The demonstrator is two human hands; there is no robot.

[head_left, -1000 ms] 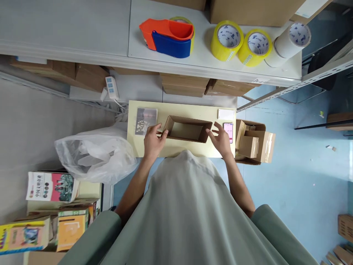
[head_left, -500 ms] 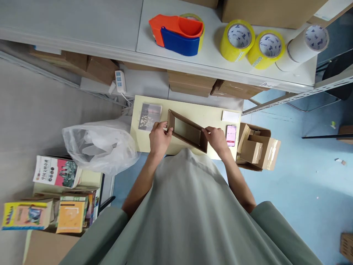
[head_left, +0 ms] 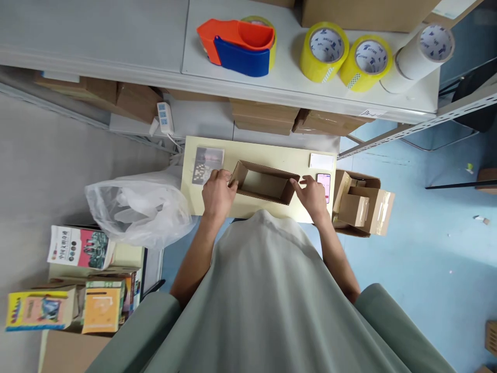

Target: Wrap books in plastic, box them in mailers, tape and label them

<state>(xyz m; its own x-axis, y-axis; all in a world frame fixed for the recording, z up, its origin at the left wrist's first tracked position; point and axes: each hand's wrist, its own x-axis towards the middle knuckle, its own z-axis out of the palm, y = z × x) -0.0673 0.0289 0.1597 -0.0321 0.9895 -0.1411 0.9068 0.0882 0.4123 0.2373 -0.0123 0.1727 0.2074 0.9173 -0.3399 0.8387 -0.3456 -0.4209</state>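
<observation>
A small brown cardboard box (head_left: 267,196) with its top open sits on the cream table, its long side tilted slightly down to the right. Inside it a paler surface shows; I cannot tell whether that is a bottom or the tabletop. My left hand (head_left: 218,194) pinches the box's left end between thumb and fingers. At the other end, my right hand (head_left: 311,197) grips the right corner with the thumb on the inner side of the wall. Just beside the right hand lies a phone (head_left: 323,187) with a lit pink screen.
On the table (head_left: 248,150) lie a printed card in a clear sleeve (head_left: 208,165) and a white box (head_left: 321,161). A plastic bag (head_left: 137,207) hangs at the left, a carton (head_left: 351,231) stands right. The shelf above holds a tape dispenser (head_left: 243,54) and tape rolls (head_left: 324,52).
The box has turned counterclockwise, its right end swinging away from me, so it lies closer to parallel with the table. Both hands moved with it, still at its ends.
</observation>
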